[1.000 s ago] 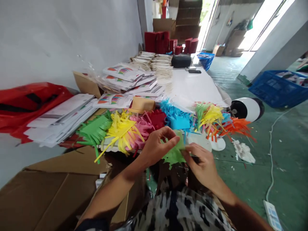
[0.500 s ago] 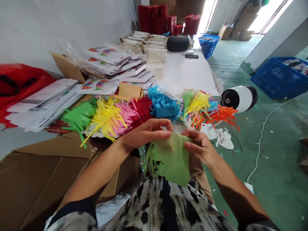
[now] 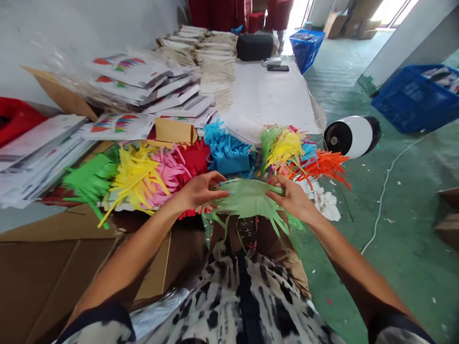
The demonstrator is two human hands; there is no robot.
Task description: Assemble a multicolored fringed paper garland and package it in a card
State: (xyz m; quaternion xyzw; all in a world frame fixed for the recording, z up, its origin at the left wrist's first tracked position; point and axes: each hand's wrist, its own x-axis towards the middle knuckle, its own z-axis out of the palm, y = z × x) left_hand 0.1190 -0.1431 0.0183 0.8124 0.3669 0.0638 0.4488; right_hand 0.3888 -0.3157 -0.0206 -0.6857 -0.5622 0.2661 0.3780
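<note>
A light green fringed tissue paper (image 3: 253, 195) is stretched out above my lap, its cut strips dangling and blurred. My left hand (image 3: 204, 189) pinches its left upper edge between thumb and fingers. At the right upper corner, my right hand (image 3: 285, 193) is closed on the same paper. Just beyond lie fringed paper bundles in a row: green (image 3: 91, 177), yellow (image 3: 134, 174), pink (image 3: 168, 167), dark red (image 3: 193, 161), blue (image 3: 229, 155). A mixed bundle with yellow strips (image 3: 287, 145) and an orange bundle (image 3: 326, 166) lie at the table's right edge.
Printed white packets (image 3: 125, 79) are piled on the left of the table, with folded cream cloth (image 3: 215, 71) behind. A cardboard box (image 3: 46, 272) stands at my left. On the floor at right are a fan (image 3: 353, 137), a cord and blue baskets (image 3: 418, 98).
The green paper has been lifted and spread, from hanging down as a sheet to stretched sideways with strips swinging. My hands have moved farther apart. The view has shifted slightly.
</note>
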